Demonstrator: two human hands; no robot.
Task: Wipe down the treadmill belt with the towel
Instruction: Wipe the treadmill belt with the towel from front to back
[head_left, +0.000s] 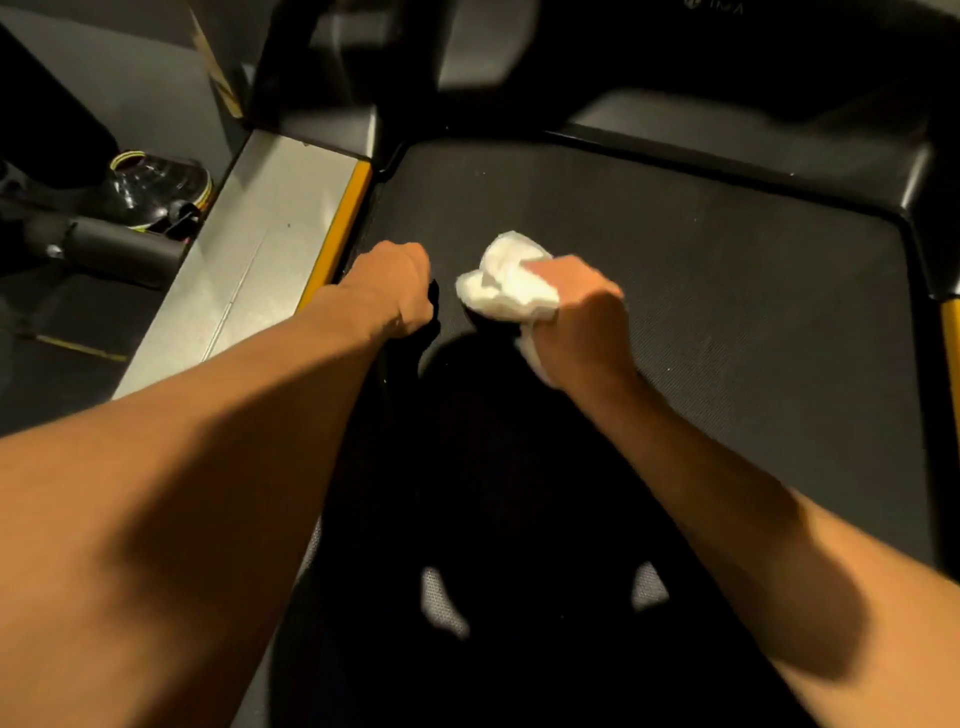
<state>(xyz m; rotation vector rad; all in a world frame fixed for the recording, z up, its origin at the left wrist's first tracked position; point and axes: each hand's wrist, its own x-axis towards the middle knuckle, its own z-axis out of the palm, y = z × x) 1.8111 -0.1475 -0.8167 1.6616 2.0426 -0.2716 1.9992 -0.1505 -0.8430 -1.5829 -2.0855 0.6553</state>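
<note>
We see the towel (506, 283), white and crumpled into a loose wad, gripped in the right hand (584, 317), whose fingers curl round it; a tail of cloth hangs out below the wrist. The wad is over the treadmill belt (701, 291), left of its middle, and we cannot tell whether it touches. The belt is dark, finely textured and flecked with a few pale specks. The left hand (397, 283) is by the belt's left edge, just beside the towel but apart from it. Its fingers fold under out of sight, so we cannot tell whether it holds anything. Along that edge runs a grey side rail (249, 270) with a yellow strip (337, 234). A black motor hood (727, 119) closes the far end. A dark shape (493, 467) covers the belt's near part between the forearms. Left of the rail lie a glossy dark object (156, 189) with yellow trim and a dark cylinder (124, 252); we cannot make out what they are.
</note>
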